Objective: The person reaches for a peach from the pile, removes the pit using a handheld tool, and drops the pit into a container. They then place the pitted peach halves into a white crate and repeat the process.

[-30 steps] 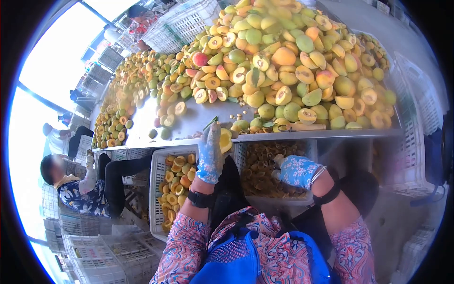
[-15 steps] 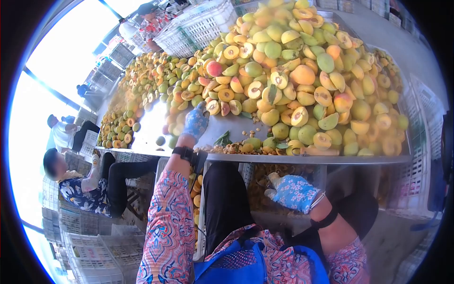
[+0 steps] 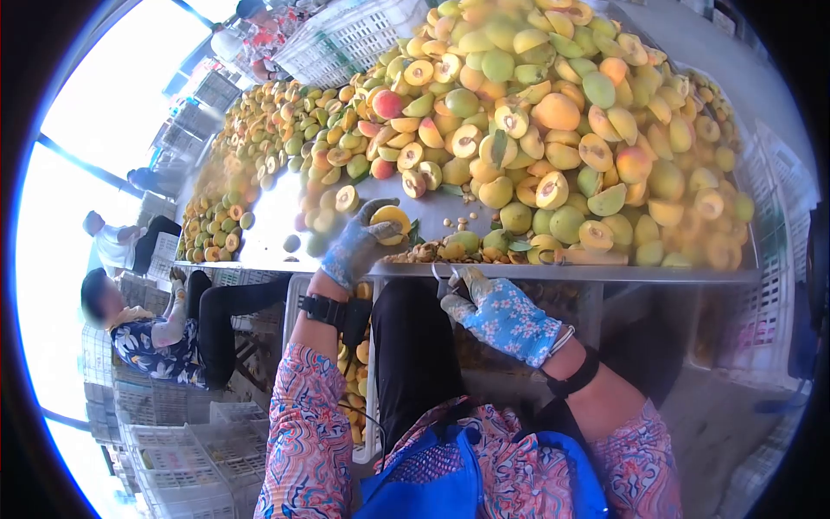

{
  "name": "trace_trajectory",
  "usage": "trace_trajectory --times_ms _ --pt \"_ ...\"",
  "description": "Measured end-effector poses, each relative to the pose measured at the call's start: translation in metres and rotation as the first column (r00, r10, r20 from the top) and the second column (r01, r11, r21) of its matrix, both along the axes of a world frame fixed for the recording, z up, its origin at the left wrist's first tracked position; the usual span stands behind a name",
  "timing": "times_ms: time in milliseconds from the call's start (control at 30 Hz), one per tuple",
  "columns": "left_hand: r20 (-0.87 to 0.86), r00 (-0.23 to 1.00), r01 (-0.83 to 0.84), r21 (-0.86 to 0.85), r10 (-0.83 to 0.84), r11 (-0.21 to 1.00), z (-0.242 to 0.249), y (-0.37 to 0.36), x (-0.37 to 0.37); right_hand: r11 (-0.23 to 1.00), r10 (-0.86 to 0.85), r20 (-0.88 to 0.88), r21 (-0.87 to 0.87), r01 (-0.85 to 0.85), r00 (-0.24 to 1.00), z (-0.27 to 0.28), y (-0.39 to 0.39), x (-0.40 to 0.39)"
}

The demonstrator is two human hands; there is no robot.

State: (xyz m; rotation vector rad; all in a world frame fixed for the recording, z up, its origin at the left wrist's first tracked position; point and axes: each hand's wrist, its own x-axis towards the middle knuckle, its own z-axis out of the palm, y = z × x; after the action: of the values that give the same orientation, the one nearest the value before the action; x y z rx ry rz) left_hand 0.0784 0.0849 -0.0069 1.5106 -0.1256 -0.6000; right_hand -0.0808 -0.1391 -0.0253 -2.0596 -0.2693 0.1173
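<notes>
My left hand (image 3: 359, 242), in a blue flowered glove with grey fingers, grips a yellow fruit half (image 3: 391, 223) over the table's front edge. Gloved in the same pattern, my right hand (image 3: 501, 313) is closed round a small tool with a curved metal loop (image 3: 446, 275) just below that edge, to the right of the fruit. Its handle is hidden in the fingers. Beyond both hands a large heap of halved and whole fruit (image 3: 553, 130) covers much of the metal table (image 3: 519, 273). Small pits and scraps (image 3: 432, 252) lie along the front edge.
Below the table, a crate of fruit (image 3: 367, 432) stands beside my leg. White crates stand at the right (image 3: 765, 294), behind the heap (image 3: 354, 39) and at the lower left (image 3: 177, 458). A seated person (image 3: 156, 342) in a flowered shirt is at the left; others are farther back.
My left hand has come back from the heap toward the front edge with a fruit half. My right hand has risen leftward from below the table, and the metal loop now shows.
</notes>
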Motion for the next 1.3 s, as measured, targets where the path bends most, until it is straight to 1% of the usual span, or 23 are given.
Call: trace_trajectory --times_ms 67,100,133,200,267,333,400,467,500,533,567,600,667,733,767,800,900,1067,1133,1200,1233,1267,1300 --pt "-0.064 0.996 -0.075 -0.224 0.062 0.972 0.001 -0.011 -0.032 0.992 -0.095 0.14 0.093 0.083 0.985 -0.007 0.015 0.003" --pt "-0.083 0.993 -0.108 -0.283 0.087 0.953 0.005 -0.018 -0.047 0.984 -0.14 0.215 0.139 0.112 0.967 -0.007 0.022 0.001" --pt "-0.101 0.989 -0.139 -0.34 0.11 0.93 0.006 -0.024 -0.059 0.984 -0.137 0.219 0.139 0.108 0.966 -0.011 0.027 0.001" --pt "-0.119 0.978 -0.199 -0.302 0.171 0.932 0.002 -0.032 -0.077 0.982 -0.182 0.358 0.028 0.185 0.916 -0.018 0.035 0.001" --pt "-0.306 0.941 -0.273 -0.443 0.142 0.854 0.008 -0.046 -0.098 0.978 -0.192 0.408 0.006 0.208 0.892 -0.011 0.034 -0.003" --pt "-0.303 0.94 -0.291 -0.466 0.158 0.836 0.007 -0.052 -0.106 0.969 -0.211 0.413 -0.032 0.245 0.886 -0.006 0.031 -0.009" --pt "-0.119 0.974 -0.225 -0.523 0.191 0.822 0.01 -0.06 -0.114 0.966 -0.229 0.447 -0.005 0.259 0.865 -0.004 0.029 -0.013" --pt "-0.127 0.973 -0.232 -0.543 0.194 0.807 0.003 -0.07 -0.118 0.967 -0.234 0.496 0.028 0.254 0.836 -0.002 0.024 -0.017" --pt "-0.12 0.968 -0.248 -0.561 0.218 0.79 0.005 -0.07 -0.118 0.95 -0.31 0.458 0.116 0.29 0.833 -0.001 0.021 -0.017" --pt "-0.025 0.98 -0.179 -0.549 0.198 0.817 0.01 -0.074 -0.123 0.931 -0.361 0.42 0.209 0.298 0.833 0.002 0.021 -0.013" --pt "-0.039 0.98 -0.188 -0.526 0.197 0.83 -0.004 -0.07 -0.121 0.925 -0.377 0.418 0.215 0.313 0.827 0.0 0.02 -0.008" --pt "0.025 0.976 -0.183 -0.445 0.216 0.877 -0.001 -0.073 -0.124 0.917 -0.395 0.41 0.221 0.331 0.822 -0.004 0.017 -0.004" --pt "0.022 0.968 -0.219 -0.408 0.25 0.886 -0.003 -0.08 -0.132 0.877 -0.423 0.178 0.326 0.352 0.889 -0.008 0.016 -0.002" --pt "0.284 0.911 -0.221 -0.275 0.299 0.936 -0.009 -0.087 -0.132 0.775 -0.403 -0.061 0.507 0.377 0.913 -0.01 0.017 -0.001" --pt "0.343 0.883 -0.241 -0.252 0.32 0.937 -0.012 -0.089 -0.133 0.742 -0.379 -0.117 0.555 0.377 0.918 -0.021 0.015 0.0" --pt "0.403 0.853 -0.259 -0.225 0.332 0.939 -0.01 -0.091 -0.135 0.75 -0.366 -0.108 0.554 0.362 0.924 -0.021 0.014 0.001" --pt "0.443 0.826 -0.287 -0.202 0.349 0.936 -0.01 -0.091 -0.136 0.706 -0.276 -0.212 0.617 0.348 0.937 -0.014 0.014 0.001" --pt "0.574 0.757 -0.317 -0.094 0.311 0.944 -0.012 -0.09 -0.142 0.633 -0.281 -0.244 0.68 0.371 0.928 -0.014 0.019 -0.004" --pt "0.513 0.794 -0.303 -0.129 0.325 0.944 -0.013 -0.088 -0.141 0.62 -0.283 -0.254 0.688 0.378 0.925 -0.016 0.02 -0.004" --pt "0.288 0.869 -0.298 -0.343 0.402 0.891 -0.02 -0.087 -0.141 0.791 -0.304 -0.11 0.524 0.315 0.946 -0.026 0.016 -0.003" --pt "0.244 0.884 -0.294 -0.373 0.399 0.88 -0.022 -0.088 -0.142 0.84 -0.341 -0.044 0.434 0.325 0.939 -0.023 0.013 -0.006" --pt "0.193 0.903 -0.284 -0.404 0.385 0.869 -0.02 -0.087 -0.142 0.877 -0.376 0.021 0.33 0.348 0.927 -0.014 0.015 -0.008" --pt "0.129 0.916 -0.29 -0.439 0.379 0.85 -0.019 -0.088 -0.144 0.854 -0.379 -0.047 0.367 0.369 0.924 -0.005 0.015 -0.011"
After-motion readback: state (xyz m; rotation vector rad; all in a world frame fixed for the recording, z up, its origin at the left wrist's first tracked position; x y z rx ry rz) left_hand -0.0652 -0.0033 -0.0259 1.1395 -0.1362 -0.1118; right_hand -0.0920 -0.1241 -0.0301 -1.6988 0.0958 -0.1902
